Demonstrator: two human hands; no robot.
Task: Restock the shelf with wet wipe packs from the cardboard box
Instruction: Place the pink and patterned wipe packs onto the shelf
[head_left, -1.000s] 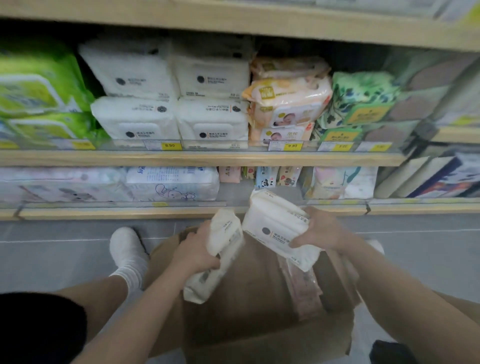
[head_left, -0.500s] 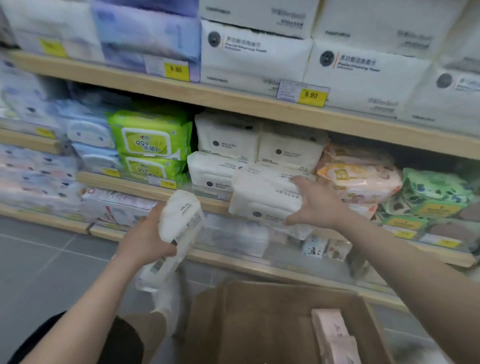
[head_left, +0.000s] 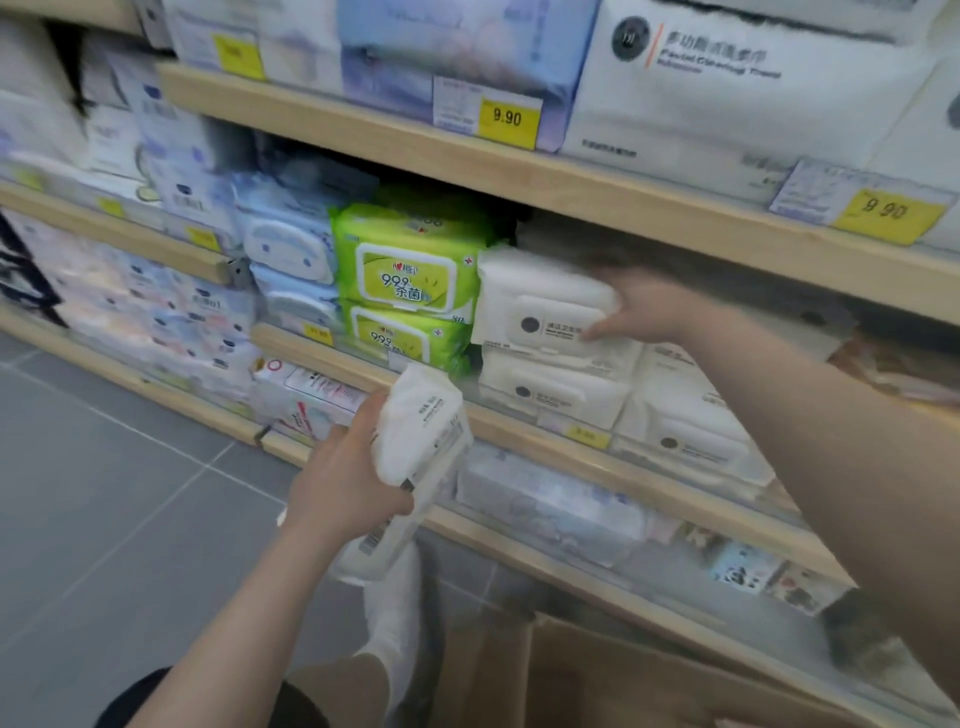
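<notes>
My right hand (head_left: 641, 312) grips a white wet wipe pack (head_left: 535, 306) and holds it on top of another white pack (head_left: 550, 389) on the middle shelf (head_left: 519, 421), right of the green packs (head_left: 410, 270). My left hand (head_left: 348, 478) holds a second white wet wipe pack (head_left: 421, 447) on end, in front of the shelf edge and below the green packs. The cardboard box (head_left: 597, 675) sits on the floor at the bottom of the view, only its near flaps showing.
More white packs (head_left: 691, 431) stand to the right on the same shelf. Blue packs (head_left: 291, 249) lie left of the green ones. The upper shelf (head_left: 571, 182) carries large white tissue packs and yellow price tags. A white-socked foot (head_left: 395, 618) rests on the grey tiled floor.
The view swung up and left from the box to the shelf. My right hand carried its pack up onto the white stack; my left hand lifted its pack toward the shelf edge.
</notes>
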